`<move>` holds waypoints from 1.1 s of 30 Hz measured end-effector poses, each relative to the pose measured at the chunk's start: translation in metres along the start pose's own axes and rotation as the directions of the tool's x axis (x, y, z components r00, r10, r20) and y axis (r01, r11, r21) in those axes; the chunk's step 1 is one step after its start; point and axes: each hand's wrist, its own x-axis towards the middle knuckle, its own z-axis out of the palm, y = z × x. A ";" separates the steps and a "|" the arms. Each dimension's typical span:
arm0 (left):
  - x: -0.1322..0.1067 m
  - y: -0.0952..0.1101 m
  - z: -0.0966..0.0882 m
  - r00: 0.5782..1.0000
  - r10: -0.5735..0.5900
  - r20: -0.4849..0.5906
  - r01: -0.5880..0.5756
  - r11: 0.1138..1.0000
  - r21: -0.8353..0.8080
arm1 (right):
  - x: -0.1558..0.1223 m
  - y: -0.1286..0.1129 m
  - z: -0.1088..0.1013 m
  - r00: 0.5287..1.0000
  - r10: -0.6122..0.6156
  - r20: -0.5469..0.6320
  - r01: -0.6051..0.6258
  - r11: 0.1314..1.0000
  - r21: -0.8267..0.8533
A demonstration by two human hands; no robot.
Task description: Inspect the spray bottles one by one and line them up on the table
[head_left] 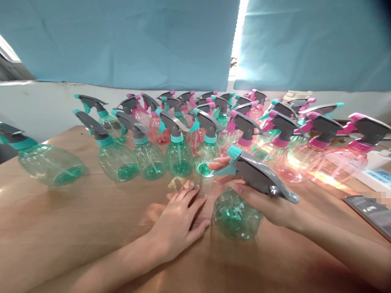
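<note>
My right hand (259,201) is wrapped round the neck of a green spray bottle (236,217), under its grey and teal trigger head. The bottle is tilted, its base toward me, and I cannot tell whether it touches the table. My left hand (177,215) lies flat on the wooden table (100,236) with fingers stretched out, to the left of the held bottle. Just beyond my hands stand green spray bottles (179,156) with teal collars. Pink spray bottles (290,162) with pink collars stand to the right.
More spray bottles fill the far part of the table in several rows. One green bottle (49,162) stands apart at the left. A phone (371,213) lies at the right edge, near a white power strip (377,175). Blue blinds (128,44) hang behind.
</note>
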 end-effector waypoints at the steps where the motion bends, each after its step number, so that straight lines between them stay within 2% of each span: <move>1: 0.000 0.000 0.000 1.000 0.000 -0.001 0.000 1.000 -0.004 | 0.000 0.001 0.000 1.000 -0.012 -0.006 0.012 1.000 -0.006; 15: 0.000 0.001 0.000 1.000 0.000 0.002 0.001 1.000 -0.017 | -0.001 0.004 0.003 0.999 -0.027 -0.027 0.026 0.999 -0.024; 20: -0.001 0.000 0.001 1.000 0.000 -0.019 -0.001 1.000 -0.025 | 0.002 -0.002 0.000 0.999 -0.020 0.028 0.021 0.999 -0.034; 24: 0.000 0.000 0.001 1.000 -0.001 -0.024 0.000 0.999 -0.034 | 0.003 -0.006 -0.003 0.996 0.020 0.086 -0.017 0.999 -0.041; 28: 0.000 0.000 0.000 1.000 0.002 -0.011 -0.002 1.000 -0.017 | 0.001 -0.006 -0.005 0.994 0.046 0.098 -0.045 0.999 -0.012; 33: 0.000 0.000 0.000 1.000 0.008 -0.029 -0.009 1.000 -0.024 | -0.006 0.001 -0.008 0.985 0.143 0.098 -0.146 0.989 0.017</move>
